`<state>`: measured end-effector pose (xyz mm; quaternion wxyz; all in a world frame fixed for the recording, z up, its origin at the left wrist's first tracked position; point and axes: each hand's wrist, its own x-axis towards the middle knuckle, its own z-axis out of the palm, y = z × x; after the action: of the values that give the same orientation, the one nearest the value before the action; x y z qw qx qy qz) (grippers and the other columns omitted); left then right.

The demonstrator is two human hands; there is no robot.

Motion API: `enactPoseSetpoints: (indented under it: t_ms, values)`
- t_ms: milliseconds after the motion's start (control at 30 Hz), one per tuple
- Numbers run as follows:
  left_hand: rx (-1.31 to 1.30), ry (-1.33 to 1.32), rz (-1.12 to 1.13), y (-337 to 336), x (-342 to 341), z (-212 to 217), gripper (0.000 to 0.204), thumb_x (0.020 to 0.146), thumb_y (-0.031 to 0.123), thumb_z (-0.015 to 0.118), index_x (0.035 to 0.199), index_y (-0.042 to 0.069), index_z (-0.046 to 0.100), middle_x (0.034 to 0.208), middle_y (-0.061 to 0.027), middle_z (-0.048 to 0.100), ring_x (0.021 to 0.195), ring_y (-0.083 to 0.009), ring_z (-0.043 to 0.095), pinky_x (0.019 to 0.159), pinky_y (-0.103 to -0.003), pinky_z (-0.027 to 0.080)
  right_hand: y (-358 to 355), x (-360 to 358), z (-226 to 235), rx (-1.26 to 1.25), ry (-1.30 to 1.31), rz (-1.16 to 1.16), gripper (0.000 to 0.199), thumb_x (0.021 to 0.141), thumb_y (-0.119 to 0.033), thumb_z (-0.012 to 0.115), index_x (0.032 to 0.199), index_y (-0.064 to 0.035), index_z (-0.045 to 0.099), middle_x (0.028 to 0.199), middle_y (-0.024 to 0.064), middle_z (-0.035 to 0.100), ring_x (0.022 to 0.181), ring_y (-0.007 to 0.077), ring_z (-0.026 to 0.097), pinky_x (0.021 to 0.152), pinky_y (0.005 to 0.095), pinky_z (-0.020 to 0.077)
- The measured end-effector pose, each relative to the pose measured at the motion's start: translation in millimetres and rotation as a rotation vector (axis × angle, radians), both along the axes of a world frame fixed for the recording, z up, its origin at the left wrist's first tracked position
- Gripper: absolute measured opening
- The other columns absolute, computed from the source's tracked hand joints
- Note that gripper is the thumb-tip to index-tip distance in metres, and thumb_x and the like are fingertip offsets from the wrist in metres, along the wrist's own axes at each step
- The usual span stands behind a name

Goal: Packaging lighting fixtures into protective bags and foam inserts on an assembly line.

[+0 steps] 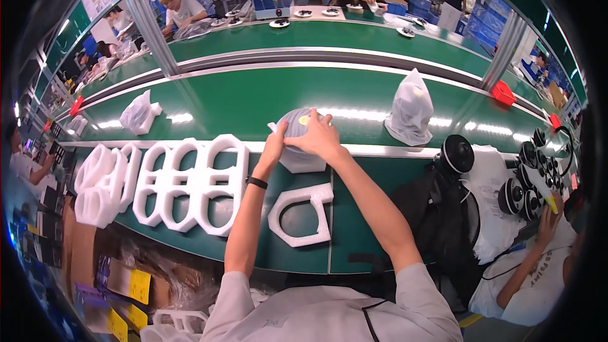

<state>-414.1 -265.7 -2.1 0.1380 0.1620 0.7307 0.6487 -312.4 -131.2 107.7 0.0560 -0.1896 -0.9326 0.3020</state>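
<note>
wrapped round item: the grey, rounded thing in a clear bag [292, 118] is at the far edge of the near table, in the middle, between both hands; a yellow round sticker shows on it.
left hand: the left hand [274, 144] is partly curled and has hold of the item's left side, near a gathered end of the bag; a black wristband [256, 182] circles the wrist.
right hand: the right hand [322, 137] has its fingers spread and bent, gripping the item from its near right side.
white foam block: the foam block [304, 164] is directly under the item; how deep the item sits in it cannot be told.
near table: on the green table [348, 240], a foam ring [322, 215] lies near the hands, foam frames [183, 181] to the left, and a foam pile [95, 208] farther left.
green belt: along the far side, the belt [240, 98] bears a bagged piece [136, 114] on the left and a taller bagged piece [410, 111] on the right.
right side: black round devices [457, 153] and white bags [493, 215]; a co-worker's hand [548, 225] is beside them.
</note>
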Motion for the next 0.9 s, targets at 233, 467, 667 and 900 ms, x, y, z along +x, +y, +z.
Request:
enactPoseSetpoints:
  t_ms: [233, 467, 667, 900]
  values:
    - [0.186, -0.238, -0.127, -6, 11, -7, 0.088, 0.101, 0.065, 0.037, 0.156, -0.003, 0.027, 0.159, -0.0153, 0.033, 0.146, -0.0241, 0.032, 0.120, -0.034, 0.022, -12, -3, -27, 0.064, 0.078, 0.010, 0.132, 0.058, -0.066, 0.084, 0.152, 0.0024, 0.023, 0.143, 0.0409, 0.031, 0.127, 0.0571, 0.047, 0.106, 0.0540, 0.0433]
    - [0.246, -0.143, -0.071, -4, 34, -7, 0.087, 0.102, 0.063, 0.036, 0.157, -0.002, 0.022, 0.165, -0.0143, 0.022, 0.153, -0.0244, 0.018, 0.124, -0.036, 0.013, 40, -14, -102, -0.036, 0.394, 0.051, 0.118, 0.070, -0.067, 0.079, 0.150, 0.0044, 0.029, 0.142, 0.0363, 0.042, 0.132, 0.0484, 0.046, 0.111, 0.0487, 0.0396]
    - [0.234, -0.022, 0.129, 19, 40, 4, 0.077, 0.098, 0.056, 0.055, 0.141, -0.008, 0.047, 0.136, -0.0163, 0.057, 0.128, -0.0243, 0.052, 0.109, -0.035, 0.038, 18, 2, -95, -0.848, 0.577, -0.020, 0.055, 0.091, -0.035, 0.073, 0.129, 0.0022, 0.060, 0.124, 0.0133, 0.067, 0.116, 0.0204, 0.062, 0.100, 0.0359, 0.0481]
    - [0.148, -0.016, -0.160, 41, -55, 32, 0.080, 0.098, 0.060, 0.051, 0.145, -0.004, 0.045, 0.147, -0.0108, 0.048, 0.137, -0.0212, 0.042, 0.116, -0.036, 0.027, 68, -79, -70, -0.898, 0.411, 0.105, 0.066, 0.095, -0.045, 0.065, 0.142, -0.0029, 0.048, 0.133, 0.0094, 0.060, 0.125, 0.0198, 0.053, 0.108, 0.0351, 0.0395]
